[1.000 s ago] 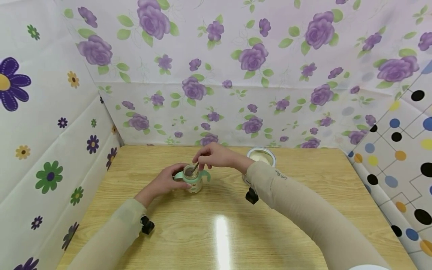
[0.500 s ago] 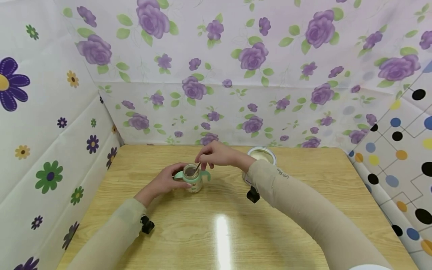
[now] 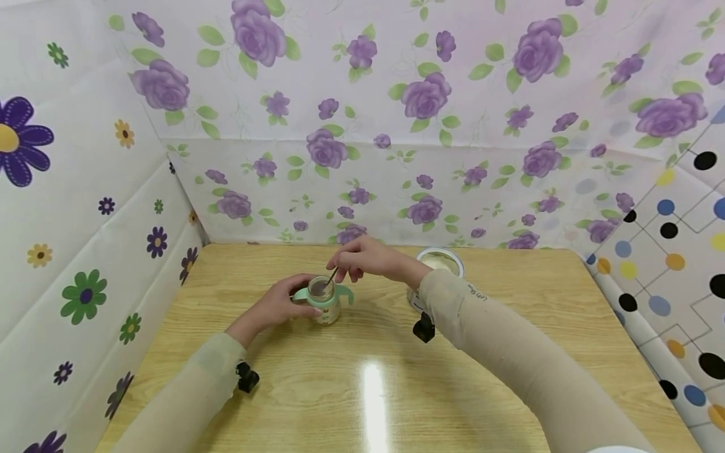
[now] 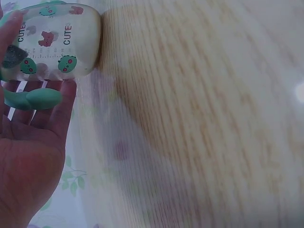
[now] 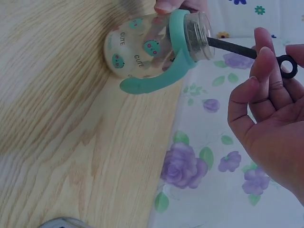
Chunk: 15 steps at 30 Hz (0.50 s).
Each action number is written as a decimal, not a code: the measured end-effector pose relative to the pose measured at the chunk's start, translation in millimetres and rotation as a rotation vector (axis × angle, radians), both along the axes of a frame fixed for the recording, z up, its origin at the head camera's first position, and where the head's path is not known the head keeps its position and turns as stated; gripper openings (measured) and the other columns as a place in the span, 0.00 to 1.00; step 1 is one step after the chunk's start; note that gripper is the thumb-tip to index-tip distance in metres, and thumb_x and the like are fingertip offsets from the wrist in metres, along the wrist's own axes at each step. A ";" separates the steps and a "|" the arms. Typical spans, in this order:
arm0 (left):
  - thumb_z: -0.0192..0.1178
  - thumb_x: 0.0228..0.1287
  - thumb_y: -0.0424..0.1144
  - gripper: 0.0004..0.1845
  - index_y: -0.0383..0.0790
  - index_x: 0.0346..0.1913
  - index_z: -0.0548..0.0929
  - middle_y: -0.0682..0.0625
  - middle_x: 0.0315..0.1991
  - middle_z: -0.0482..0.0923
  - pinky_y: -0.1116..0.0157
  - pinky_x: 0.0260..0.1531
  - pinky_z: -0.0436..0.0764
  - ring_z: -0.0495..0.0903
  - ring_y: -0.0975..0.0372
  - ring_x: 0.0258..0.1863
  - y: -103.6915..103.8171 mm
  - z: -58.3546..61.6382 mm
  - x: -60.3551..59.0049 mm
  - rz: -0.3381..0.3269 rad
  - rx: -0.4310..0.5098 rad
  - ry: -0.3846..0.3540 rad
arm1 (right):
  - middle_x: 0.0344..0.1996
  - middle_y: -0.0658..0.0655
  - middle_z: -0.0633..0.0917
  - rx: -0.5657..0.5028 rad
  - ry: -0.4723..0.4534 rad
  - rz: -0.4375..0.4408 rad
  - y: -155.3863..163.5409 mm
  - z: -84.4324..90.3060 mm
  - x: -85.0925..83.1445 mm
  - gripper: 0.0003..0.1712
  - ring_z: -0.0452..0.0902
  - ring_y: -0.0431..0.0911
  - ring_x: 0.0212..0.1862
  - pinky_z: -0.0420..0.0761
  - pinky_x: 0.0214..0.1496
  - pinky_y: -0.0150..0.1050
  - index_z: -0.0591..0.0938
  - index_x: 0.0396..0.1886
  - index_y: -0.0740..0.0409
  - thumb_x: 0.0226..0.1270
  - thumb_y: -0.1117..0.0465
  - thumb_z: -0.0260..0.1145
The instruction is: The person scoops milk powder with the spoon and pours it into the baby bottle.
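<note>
In the head view, at frame centre, our left hand (image 3: pixel 275 306) grips the baby bottle (image 3: pixel 324 302) on the wooden table (image 3: pixel 510 327); our right hand (image 3: pixel 365 259) has lifted slightly, pinching the spoon (image 3: pixel 328 281), so stirring continues. Left wrist view: bottle upper left. Right wrist view: spoon in its mouth

Tin (image 3: pixel 440 261) probably crowds the right hand (image 3: pixel 365 259).
</note>
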<state>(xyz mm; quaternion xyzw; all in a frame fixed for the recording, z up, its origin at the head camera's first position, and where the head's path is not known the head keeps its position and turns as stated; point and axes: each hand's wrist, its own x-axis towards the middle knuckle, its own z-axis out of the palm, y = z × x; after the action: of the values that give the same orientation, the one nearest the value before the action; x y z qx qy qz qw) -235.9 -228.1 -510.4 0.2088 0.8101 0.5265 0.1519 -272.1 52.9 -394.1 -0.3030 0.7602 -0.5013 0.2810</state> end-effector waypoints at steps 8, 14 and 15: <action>0.80 0.63 0.41 0.37 0.49 0.75 0.77 0.50 0.66 0.81 0.48 0.65 0.78 0.79 0.53 0.65 -1.9 -0.4 -0.1 -0.004 0.007 0.002 | 0.38 0.58 0.92 0.004 -0.016 0.010 -1.3 -4.3 -2.6 0.20 0.82 0.48 0.32 0.83 0.36 0.39 0.91 0.55 0.59 0.85 0.57 0.55; 0.80 0.63 0.41 0.37 0.50 0.74 0.78 0.50 0.66 0.81 0.47 0.67 0.76 0.78 0.52 0.66 -1.3 2.0 1.1 -0.003 0.007 -0.003 | 0.39 0.57 0.93 -0.010 -0.077 0.011 -1.6 -4.2 -5.1 0.21 0.83 0.47 0.33 0.83 0.36 0.38 0.90 0.56 0.60 0.86 0.56 0.54; 0.81 0.62 0.41 0.37 0.50 0.74 0.78 0.50 0.66 0.81 0.46 0.68 0.76 0.78 0.52 0.66 -1.2 2.4 1.3 -0.001 0.004 -0.003 | 0.39 0.57 0.93 -0.011 -0.089 0.009 -1.6 -4.4 -5.9 0.21 0.83 0.47 0.32 0.83 0.36 0.38 0.90 0.56 0.61 0.86 0.56 0.54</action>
<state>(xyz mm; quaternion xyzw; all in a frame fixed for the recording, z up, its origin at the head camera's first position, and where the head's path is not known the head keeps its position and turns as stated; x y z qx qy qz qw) -234.7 -229.3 -508.1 0.2085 0.8087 0.5284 0.1530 -278.0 51.3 -398.6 -0.2853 0.7430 -0.5170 0.3150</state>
